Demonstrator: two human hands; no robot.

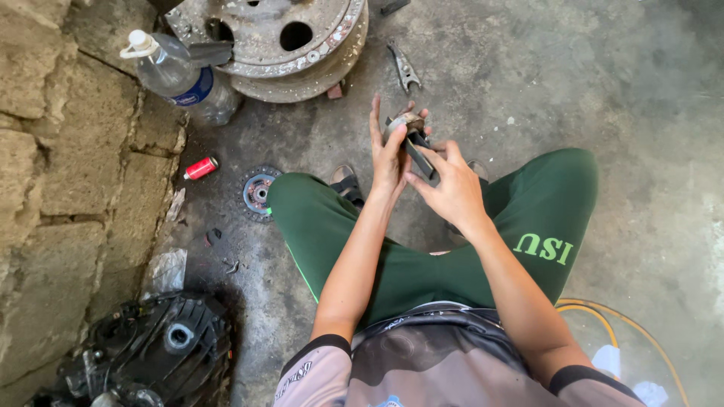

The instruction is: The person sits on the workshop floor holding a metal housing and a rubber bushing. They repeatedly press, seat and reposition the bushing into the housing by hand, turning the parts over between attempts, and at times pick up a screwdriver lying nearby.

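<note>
Mid-fit, I'd say: left hand (388,154) cups a small rusty metal part (405,123) over the lap, fingers half open; right hand (449,185) pinches a dark flat tool (419,154) against it. Levering needs a firmer grip.

We note dull, grimy metal on the small round part (405,124) in hand. Far left, the wheel discs (279,45) are rusted, rough steel; the bottle (177,75) is clear glossy plastic. Concrete floor (603,90) is matt, stained. Trousers (528,218) are smooth green cloth; the near-left casing (151,347) is black plastic, greasy.
</note>
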